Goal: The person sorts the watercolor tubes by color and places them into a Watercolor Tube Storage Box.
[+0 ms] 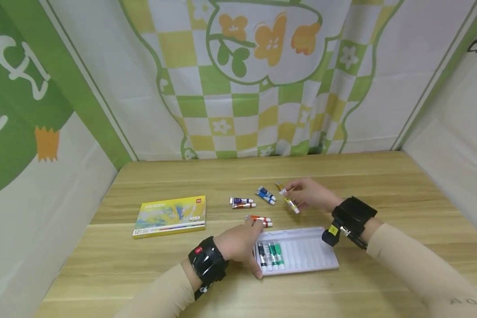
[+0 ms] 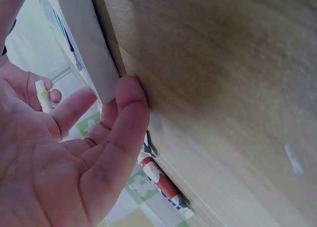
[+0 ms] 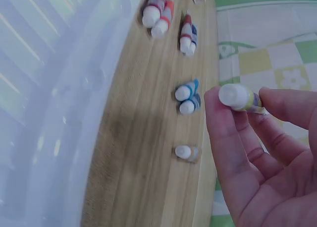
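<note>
My left hand (image 1: 238, 243) grips the left end of a white plastic tray (image 1: 308, 252), thumb at its near corner and fingers toward its far edge. In the left wrist view, fingertips meet the tray's side wall (image 2: 91, 36). Black, clear-looking and green paint tubes (image 1: 273, 257) lie in the left slots. Beyond the tray, my right hand (image 1: 312, 193) pinches a yellow paint tube (image 1: 291, 204) between thumb and fingers. Its white cap (image 3: 235, 96) faces the right wrist camera. An ochre tube (image 1: 278, 186) lies on the table just past that hand.
Two red-orange tubes (image 1: 261, 219) lie behind the tray, partly covered by my left fingers. Farther back are a purple and brown pair (image 1: 243, 203) and two blue tubes (image 1: 266, 195). A flat yellow paint box (image 1: 171, 216) lies left. A patterned curtain (image 1: 258, 110) hangs behind the table.
</note>
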{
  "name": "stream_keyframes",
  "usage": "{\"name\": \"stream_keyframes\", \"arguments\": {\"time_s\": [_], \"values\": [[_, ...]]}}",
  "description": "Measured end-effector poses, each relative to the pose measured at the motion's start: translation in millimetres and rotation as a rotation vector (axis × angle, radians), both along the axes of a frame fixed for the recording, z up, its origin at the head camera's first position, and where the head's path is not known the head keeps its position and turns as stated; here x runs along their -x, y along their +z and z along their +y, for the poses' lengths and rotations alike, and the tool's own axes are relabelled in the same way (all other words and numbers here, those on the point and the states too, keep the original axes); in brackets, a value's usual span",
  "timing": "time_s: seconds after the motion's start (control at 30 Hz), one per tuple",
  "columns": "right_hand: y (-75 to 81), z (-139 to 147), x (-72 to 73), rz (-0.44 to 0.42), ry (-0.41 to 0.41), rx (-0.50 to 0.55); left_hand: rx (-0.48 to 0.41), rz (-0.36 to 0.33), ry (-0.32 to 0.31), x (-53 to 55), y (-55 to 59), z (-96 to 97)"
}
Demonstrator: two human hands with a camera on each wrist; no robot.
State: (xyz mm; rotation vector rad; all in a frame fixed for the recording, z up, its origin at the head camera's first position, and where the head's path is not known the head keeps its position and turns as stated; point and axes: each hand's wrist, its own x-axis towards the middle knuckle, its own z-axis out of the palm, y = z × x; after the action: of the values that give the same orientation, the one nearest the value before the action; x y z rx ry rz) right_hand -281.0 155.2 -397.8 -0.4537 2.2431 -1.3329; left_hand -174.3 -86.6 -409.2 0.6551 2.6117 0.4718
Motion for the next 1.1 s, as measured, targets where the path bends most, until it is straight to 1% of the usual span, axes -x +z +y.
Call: {"name": "stream_keyframes", "arguments": {"time_s": [0.13, 0.27, 0.47, 0.73, 0.87, 1.03, 1.1], "values": [[0.2, -1, -10.2, -0.031, 0.01, 0.022, 0.0, -0.001, 0.0, -1.3, -0.7, -0.5], [0.0, -2, -19.5, -0.043, 0.014, 0.024, 0.002, -0.001, 0.003, -2.3, -0.9, -0.7], [-2.7, 0, -29.1, -0.073, 0.018, 0.039, 0.007, 0.009, 0.0, -1.9, -1.8, -1.2], [-7.0, 2, -39.1, -0.124, 0.013, 0.091, 0.0, 0.019, -0.006, -1.6, -2.8, -0.9], [-8.4, 3, -43.6, -0.136, 0.017, 0.093, -0.003, 0.022, -0.01, -1.9, -2.2, -0.8], [-7.7, 3, -48.8, -0.159, 0.0, 0.083, -0.01, 0.018, -0.014, -1.6, -0.8, -0.4], [-7.6, 2, -51.3, -0.173, -0.012, 0.097, -0.014, 0.018, -0.014, -1.1, -0.3, -0.1]]}}
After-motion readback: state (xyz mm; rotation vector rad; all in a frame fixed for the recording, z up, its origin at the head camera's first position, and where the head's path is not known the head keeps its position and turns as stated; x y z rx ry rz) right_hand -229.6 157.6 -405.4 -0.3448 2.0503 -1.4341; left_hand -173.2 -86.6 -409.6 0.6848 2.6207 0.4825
